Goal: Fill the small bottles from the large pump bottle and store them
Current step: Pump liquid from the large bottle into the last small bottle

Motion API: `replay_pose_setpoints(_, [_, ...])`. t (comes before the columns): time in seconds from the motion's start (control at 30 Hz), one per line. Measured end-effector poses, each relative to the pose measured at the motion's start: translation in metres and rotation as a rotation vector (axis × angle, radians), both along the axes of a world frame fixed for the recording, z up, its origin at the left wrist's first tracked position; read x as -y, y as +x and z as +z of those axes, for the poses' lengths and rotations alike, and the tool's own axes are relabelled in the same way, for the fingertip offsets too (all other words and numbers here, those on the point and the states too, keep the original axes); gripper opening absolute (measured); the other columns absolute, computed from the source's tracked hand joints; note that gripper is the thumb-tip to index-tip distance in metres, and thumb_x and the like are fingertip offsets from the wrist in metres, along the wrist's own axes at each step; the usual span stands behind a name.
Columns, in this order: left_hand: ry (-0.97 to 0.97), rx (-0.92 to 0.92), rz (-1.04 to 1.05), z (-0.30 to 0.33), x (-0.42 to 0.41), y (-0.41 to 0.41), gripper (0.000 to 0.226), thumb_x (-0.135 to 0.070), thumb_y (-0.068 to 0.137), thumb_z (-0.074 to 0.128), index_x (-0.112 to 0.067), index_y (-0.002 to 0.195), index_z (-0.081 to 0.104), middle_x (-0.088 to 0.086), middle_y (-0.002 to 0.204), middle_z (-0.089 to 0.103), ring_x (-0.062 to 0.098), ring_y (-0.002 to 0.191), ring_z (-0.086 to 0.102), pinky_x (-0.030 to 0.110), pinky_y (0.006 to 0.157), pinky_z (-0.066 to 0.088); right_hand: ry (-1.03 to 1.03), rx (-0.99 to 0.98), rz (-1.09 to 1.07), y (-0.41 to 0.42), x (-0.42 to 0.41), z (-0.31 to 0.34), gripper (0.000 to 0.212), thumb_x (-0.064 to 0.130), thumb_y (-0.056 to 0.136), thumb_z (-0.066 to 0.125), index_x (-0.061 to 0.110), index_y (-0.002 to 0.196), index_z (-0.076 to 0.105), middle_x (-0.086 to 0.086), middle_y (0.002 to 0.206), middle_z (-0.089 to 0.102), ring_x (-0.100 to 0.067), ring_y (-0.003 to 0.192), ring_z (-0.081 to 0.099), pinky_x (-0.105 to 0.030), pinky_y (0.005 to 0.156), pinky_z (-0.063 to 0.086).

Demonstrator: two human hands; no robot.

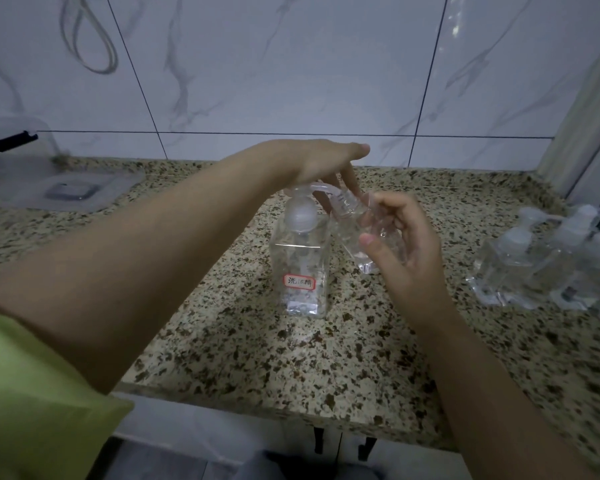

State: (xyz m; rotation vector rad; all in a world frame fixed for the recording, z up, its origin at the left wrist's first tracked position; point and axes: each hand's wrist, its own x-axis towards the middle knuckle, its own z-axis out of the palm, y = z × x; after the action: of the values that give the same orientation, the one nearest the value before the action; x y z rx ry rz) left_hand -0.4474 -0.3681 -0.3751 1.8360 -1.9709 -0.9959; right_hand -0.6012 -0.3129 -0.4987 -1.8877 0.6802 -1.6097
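Pressing down on the pump head of the large pump bottle (300,261), the left hand (321,164) is lying flat and released, fingers straight over the spout. The right hand (400,237) is grasping a small bottle (352,220) in a curled grip, tilting it so its long axis is slanting up and leftward, mouth meeting the spout tip just beside the left fingers. Both are sitting above the bench (326,358); more bottles (551,258) are waiting well apart to the right.
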Motion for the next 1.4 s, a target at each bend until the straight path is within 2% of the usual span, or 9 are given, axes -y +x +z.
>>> replay_pose_setpoints(0.27, [-0.027, 0.053, -0.024, -0.0021, 0.0015, 0.0008, 0.061, -0.057, 0.103, 0.023, -0.019, 0.097, 0.071, 0.012, 0.117, 0.067, 0.029, 0.103, 0.068, 0.037, 0.093, 0.049, -0.003, -0.009, -0.010, 0.0013, 0.0006, 0.0008, 0.029, 0.025, 0.089, 0.062, 0.028, 0.117, 0.056, -0.003, 0.103, 0.061, -0.023, 0.100, 0.060, -0.040, 0.090, 0.053])
replay_pose_setpoints(0.4, [-0.025, 0.076, -0.032, -0.0015, 0.0021, 0.0011, 0.062, -0.057, 0.103, 0.023, -0.018, 0.102, 0.070, 0.010, 0.119, 0.065, 0.026, 0.102, 0.068, 0.029, 0.083, 0.049, -0.001, -0.013, -0.016, 0.0004, 0.0010, -0.0002, 0.029, 0.027, 0.090, 0.062, 0.027, 0.118, 0.056, -0.002, 0.104, 0.061, -0.023, 0.101, 0.059, -0.040, 0.090, 0.053])
replay_pose_setpoints(0.57, [-0.030, 0.079, -0.029, 0.0000, 0.0003, -0.0007, 0.063, -0.057, 0.104, 0.022, -0.015, 0.105, 0.069, 0.011, 0.119, 0.064, 0.025, 0.102, 0.066, 0.028, 0.077, 0.048, -0.016, -0.015, -0.013, 0.0011, 0.0006, 0.0003, 0.029, 0.026, 0.090, 0.062, 0.026, 0.118, 0.056, 0.007, 0.103, 0.059, -0.011, 0.099, 0.057, -0.026, 0.089, 0.049])
replay_pose_setpoints(0.7, [-0.061, 0.096, -0.026, 0.0003, -0.0022, -0.0001, 0.067, -0.059, 0.103, 0.020, -0.016, 0.105, 0.072, 0.009, 0.116, 0.065, 0.026, 0.100, 0.068, 0.035, 0.088, 0.049, 0.010, -0.004, -0.006, 0.0012, -0.0003, 0.0003, 0.028, 0.027, 0.090, 0.062, 0.029, 0.117, 0.056, 0.000, 0.104, 0.062, -0.020, 0.101, 0.060, -0.038, 0.091, 0.053])
replay_pose_setpoints(0.8, [-0.075, 0.143, -0.032, -0.0001, -0.0017, 0.0004, 0.066, -0.059, 0.103, 0.019, -0.016, 0.107, 0.070, 0.008, 0.117, 0.065, 0.023, 0.099, 0.065, 0.033, 0.081, 0.045, 0.007, -0.006, -0.009, 0.0004, 0.0002, 0.0000, 0.029, 0.026, 0.090, 0.063, 0.026, 0.118, 0.057, -0.002, 0.105, 0.062, -0.024, 0.103, 0.060, -0.045, 0.093, 0.052])
replay_pose_setpoints(0.97, [-0.096, 0.126, -0.051, 0.0004, -0.0034, -0.0005, 0.064, -0.059, 0.103, 0.020, -0.021, 0.106, 0.072, 0.008, 0.119, 0.064, 0.025, 0.103, 0.065, 0.043, 0.100, 0.046, -0.003, -0.004, -0.009, 0.0003, 0.0020, -0.0011, 0.029, 0.025, 0.090, 0.063, 0.022, 0.118, 0.058, -0.003, 0.103, 0.061, -0.023, 0.101, 0.059, -0.042, 0.089, 0.053])
replay_pose_setpoints(1.13, [-0.050, 0.125, -0.041, 0.0005, -0.0019, -0.0001, 0.064, -0.060, 0.102, 0.022, -0.019, 0.107, 0.071, 0.008, 0.116, 0.065, 0.025, 0.103, 0.067, 0.042, 0.099, 0.049, -0.013, -0.016, -0.015, -0.0011, 0.0040, -0.0015, 0.031, 0.025, 0.090, 0.064, 0.019, 0.119, 0.057, 0.005, 0.102, 0.059, -0.013, 0.098, 0.057, -0.025, 0.088, 0.048])
replay_pose_setpoints(1.27, [-0.050, 0.176, -0.068, 0.0004, 0.0006, -0.0011, 0.064, -0.057, 0.104, 0.019, -0.017, 0.107, 0.068, 0.009, 0.119, 0.063, 0.024, 0.103, 0.066, 0.028, 0.080, 0.046, -0.017, -0.025, -0.014, 0.0000, 0.0043, -0.0032, 0.032, 0.024, 0.089, 0.063, 0.017, 0.119, 0.058, 0.007, 0.100, 0.058, -0.009, 0.096, 0.055, -0.022, 0.086, 0.046])
replay_pose_setpoints(1.4, [-0.084, 0.141, -0.050, 0.0014, -0.0033, 0.0017, 0.065, -0.060, 0.102, 0.020, -0.022, 0.105, 0.073, 0.005, 0.113, 0.068, 0.025, 0.109, 0.062, 0.042, 0.099, 0.046, -0.023, -0.029, -0.011, 0.0009, 0.0045, -0.0032, 0.032, 0.025, 0.089, 0.064, 0.017, 0.120, 0.058, 0.003, 0.101, 0.059, -0.010, 0.096, 0.056, -0.023, 0.087, 0.047])
